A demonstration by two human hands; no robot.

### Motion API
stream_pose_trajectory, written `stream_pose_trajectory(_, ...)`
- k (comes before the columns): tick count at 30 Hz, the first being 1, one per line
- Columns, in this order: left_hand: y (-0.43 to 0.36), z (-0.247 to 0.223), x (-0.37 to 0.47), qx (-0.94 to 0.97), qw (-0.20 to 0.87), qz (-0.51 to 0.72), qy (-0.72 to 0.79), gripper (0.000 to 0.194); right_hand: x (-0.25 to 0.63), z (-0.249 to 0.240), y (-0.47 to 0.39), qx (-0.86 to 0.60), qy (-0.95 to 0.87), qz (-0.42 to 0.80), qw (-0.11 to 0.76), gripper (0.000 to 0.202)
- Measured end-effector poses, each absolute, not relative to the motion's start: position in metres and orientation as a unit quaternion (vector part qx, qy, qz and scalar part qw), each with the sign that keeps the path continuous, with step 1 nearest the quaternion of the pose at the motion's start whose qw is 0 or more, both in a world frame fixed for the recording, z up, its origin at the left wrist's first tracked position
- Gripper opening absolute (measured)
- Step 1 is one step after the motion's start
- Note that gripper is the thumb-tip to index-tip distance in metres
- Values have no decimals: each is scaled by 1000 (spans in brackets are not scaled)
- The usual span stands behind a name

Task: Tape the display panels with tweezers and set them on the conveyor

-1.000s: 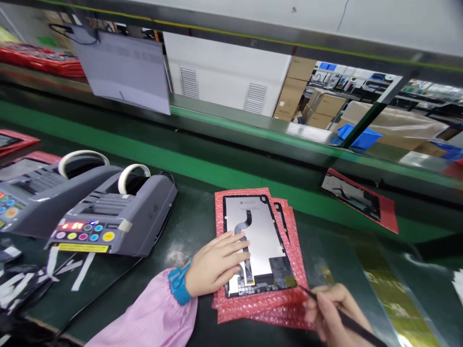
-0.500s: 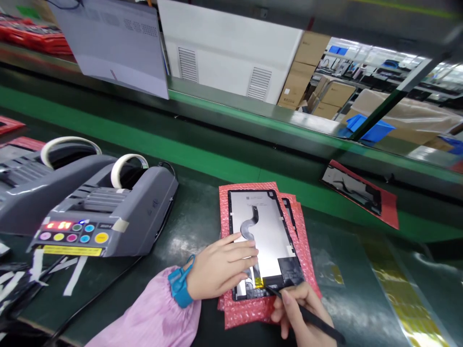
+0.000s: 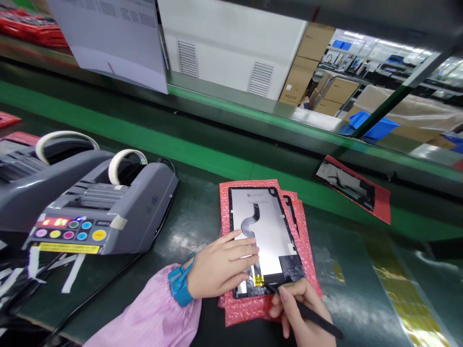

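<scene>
Right hand (image 3: 300,308) has come up from the near edge since a second ago; its stylus (image 3: 307,313) tip now sits on the yellow tab (image 3: 259,279) at the panel's near end. Left hand (image 3: 220,264) stays flat, fingers spread, pinning the panel (image 3: 265,231) and its flex cable (image 3: 249,222). Right hand is closed around the stylus in a pen grip.

Panel lies face down on a red bubble-wrap stack (image 3: 249,308), mid-surface near the front edge. Judging by this, tab seating is under way, not finished; more panels wait underneath.

Surface (image 3: 188,231): dark green mat, two tape dispensers (image 3: 108,212) at left with cut strips, another panel on red wrap (image 3: 352,188) toward the far right. Beyond: green rail, cartons, shelving.
</scene>
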State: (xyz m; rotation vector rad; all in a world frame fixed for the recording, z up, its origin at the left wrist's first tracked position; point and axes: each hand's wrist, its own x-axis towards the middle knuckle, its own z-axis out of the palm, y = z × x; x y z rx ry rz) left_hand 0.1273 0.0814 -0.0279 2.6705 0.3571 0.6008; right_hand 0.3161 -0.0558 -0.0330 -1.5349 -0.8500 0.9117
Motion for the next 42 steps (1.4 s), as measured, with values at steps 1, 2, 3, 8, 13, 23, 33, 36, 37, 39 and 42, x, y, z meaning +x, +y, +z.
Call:
stream_pose_trajectory(1,81,-27,127,950,191,214,126,36,316,-33,-56,-648,-359,386,549,41)
stream_pose_trajectory(2,81,-27,127,950,191,214,124,36,316,-33,-56,-648,-358,387,549,41)
stream_pose_trajectory(3,81,-26,126,951,188,214,122,35,316,-33,-56,-648,-358,388,549,41)
stream_pose_trajectory(8,80,-29,126,954,172,218,110,32,317,-32,-56,-653,-353,384,549,40)
stream_pose_trajectory(13,78,-36,126,947,182,246,96,30,319,-31,-56,-656,-352,390,542,42)
stream_pose_trajectory(23,78,-36,127,939,199,260,101,33,326,-27,-54,-648,-349,416,534,42)
stream_pose_trajectory(33,81,-23,125,948,217,213,88,26,328,-23,-50,-645,-347,442,518,47)
stream_pose_trajectory(36,81,-29,126,943,218,237,88,27,328,-24,-51,-648,-346,443,514,47)
stream_pose_trajectory(37,80,-31,127,939,217,250,88,28,328,-24,-51,-649,-346,442,512,47)
stream_pose_trajectory(39,80,-35,128,933,216,275,89,31,328,-24,-51,-653,-347,439,509,47)
stream_pose_trajectory(42,80,-33,128,938,218,255,90,30,328,-25,-51,-657,-347,433,510,47)
